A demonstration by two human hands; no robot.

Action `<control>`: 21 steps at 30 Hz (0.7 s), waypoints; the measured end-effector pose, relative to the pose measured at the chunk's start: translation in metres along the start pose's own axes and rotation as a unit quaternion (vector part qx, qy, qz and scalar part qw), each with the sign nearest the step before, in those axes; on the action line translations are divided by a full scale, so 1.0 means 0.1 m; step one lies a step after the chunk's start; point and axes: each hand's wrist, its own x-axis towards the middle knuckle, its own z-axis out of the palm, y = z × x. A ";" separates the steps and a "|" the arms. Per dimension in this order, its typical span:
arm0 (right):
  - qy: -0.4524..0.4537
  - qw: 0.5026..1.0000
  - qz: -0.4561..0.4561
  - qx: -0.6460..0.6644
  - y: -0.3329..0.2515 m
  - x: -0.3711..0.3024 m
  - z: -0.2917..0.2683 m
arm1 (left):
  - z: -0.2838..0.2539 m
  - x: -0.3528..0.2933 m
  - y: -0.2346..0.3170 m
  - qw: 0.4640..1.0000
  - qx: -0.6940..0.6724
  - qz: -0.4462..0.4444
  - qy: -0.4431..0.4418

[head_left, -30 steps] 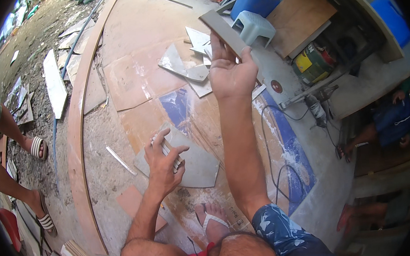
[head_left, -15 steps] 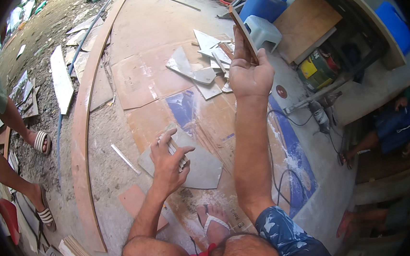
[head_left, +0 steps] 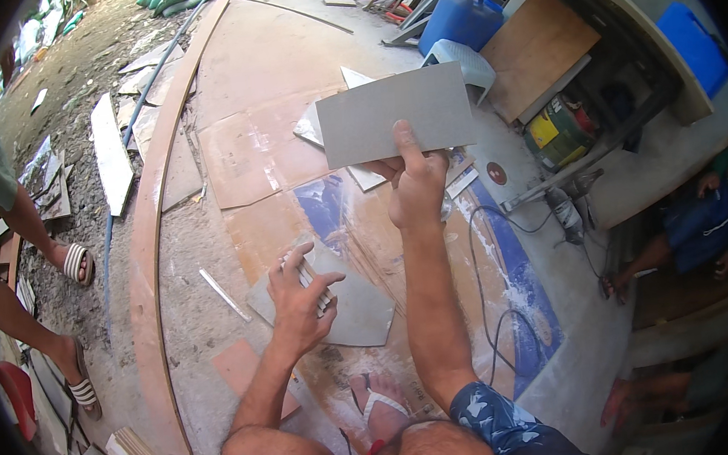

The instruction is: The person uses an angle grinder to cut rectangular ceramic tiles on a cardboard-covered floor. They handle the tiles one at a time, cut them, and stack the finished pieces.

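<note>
Foot: a sandalled foot (head_left: 377,397) is planted on the cardboard-covered floor (head_left: 258,73), between the person's knees at the lower edge.
Left hand: the left hand (head_left: 301,297) presses down on a grey tile offcut (head_left: 353,310) lying flat on the floor; the fingers (head_left: 327,279) are spread, and something pale and ridged lies under them, too hidden to name.
Offcut: an irregular many-sided piece, its left part covered by the hand.
Right hand: the right hand (head_left: 416,185) is raised above the floor, thumb up the face of a grey rectangular tile (head_left: 394,114), the other fingers behind it, so the tile is pinched at its lower edge.
Held tile: in the air, tilted slightly, well apart from the offcut; it hides much of the pale tile scraps (head_left: 360,172) lying beneath it.
Floor right: a black cable (head_left: 481,304) loops across the blue-printed sheet (head_left: 513,276) towards a power tool (head_left: 563,207), whose shape is hard to make out.
Containers: a blue jerrycan (head_left: 459,19) stands far off, contents not visible; a white plastic stool (head_left: 471,61) sits just beside it, partly behind the held tile.
Far right: a plywood board (head_left: 538,47) leans near a yellow-green machine (head_left: 557,131).
Left edge: another person's sandalled feet (head_left: 72,263) are cut off by the rim, beside a long curved wooden strip (head_left: 154,218).
</note>
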 end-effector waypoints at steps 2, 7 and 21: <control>-0.018 1.000 0.003 0.010 -0.03 -0.04 0.01 | -0.02 -0.02 -0.01 1.000 0.001 0.001 0.000; -0.080 0.993 0.042 0.069 -0.10 -0.11 -0.02 | -0.01 -0.06 0.01 1.000 0.003 -0.003 -0.003; -0.176 0.946 0.195 0.189 0.62 0.03 -0.23 | 0.15 -0.11 -0.40 1.000 0.011 0.001 0.013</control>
